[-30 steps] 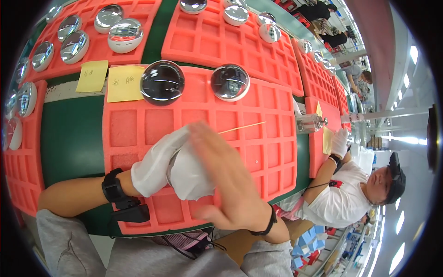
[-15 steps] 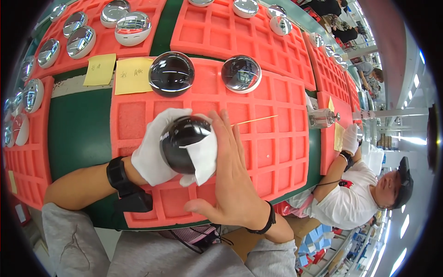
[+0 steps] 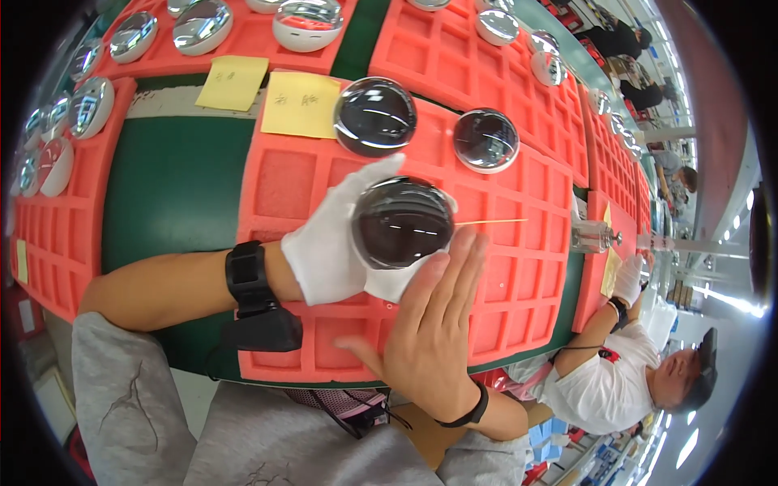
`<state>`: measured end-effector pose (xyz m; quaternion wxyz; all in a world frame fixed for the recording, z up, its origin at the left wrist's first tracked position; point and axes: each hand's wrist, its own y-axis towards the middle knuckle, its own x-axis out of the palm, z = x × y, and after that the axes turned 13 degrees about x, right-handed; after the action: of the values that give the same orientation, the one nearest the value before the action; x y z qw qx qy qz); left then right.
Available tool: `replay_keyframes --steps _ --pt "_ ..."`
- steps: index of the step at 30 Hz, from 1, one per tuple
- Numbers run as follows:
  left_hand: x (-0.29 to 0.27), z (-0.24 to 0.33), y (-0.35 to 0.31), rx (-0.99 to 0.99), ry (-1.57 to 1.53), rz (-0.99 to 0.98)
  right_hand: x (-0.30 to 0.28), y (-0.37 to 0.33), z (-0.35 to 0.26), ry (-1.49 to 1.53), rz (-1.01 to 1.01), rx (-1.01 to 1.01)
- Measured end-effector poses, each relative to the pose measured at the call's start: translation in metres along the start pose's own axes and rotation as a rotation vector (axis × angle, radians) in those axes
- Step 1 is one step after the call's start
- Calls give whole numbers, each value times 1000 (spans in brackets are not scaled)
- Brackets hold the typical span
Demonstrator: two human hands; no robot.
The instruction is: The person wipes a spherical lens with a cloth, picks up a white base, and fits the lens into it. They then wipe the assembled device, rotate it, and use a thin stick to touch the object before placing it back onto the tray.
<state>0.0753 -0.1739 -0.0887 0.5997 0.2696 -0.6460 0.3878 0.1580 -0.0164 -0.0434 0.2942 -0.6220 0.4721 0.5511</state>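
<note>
My bare right hand [image 3: 433, 328] lies flat, fingers together, its tips touching the white cloth under the dark glossy glass dome [image 3: 403, 223]. My white-gloved left hand [image 3: 336, 239] cups that dome from the left, above the red foam grid tray [image 3: 519, 275]. I judge light, even contact best; two similar domes [image 3: 375, 116] sit beyond.

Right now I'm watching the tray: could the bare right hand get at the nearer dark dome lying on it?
Probably yes: the right hand is open, and only bare red tray lies between it and that dome.
</note>
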Motion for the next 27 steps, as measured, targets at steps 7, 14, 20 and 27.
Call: replay_keyframes --steps 7,14,20,27 --pt "-19 -9 1 26 65 -30 8 1 -8 -326 179 30" --pt "-24 -25 3 144 544 -250 -11 13 -36 -713 -13 1" --pt "3 -22 -8 158 461 -89 -43 40 -27 -471 -89 76" --pt "1 -10 -16 89 507 -53 -51 49 10 -67 -243 -44"
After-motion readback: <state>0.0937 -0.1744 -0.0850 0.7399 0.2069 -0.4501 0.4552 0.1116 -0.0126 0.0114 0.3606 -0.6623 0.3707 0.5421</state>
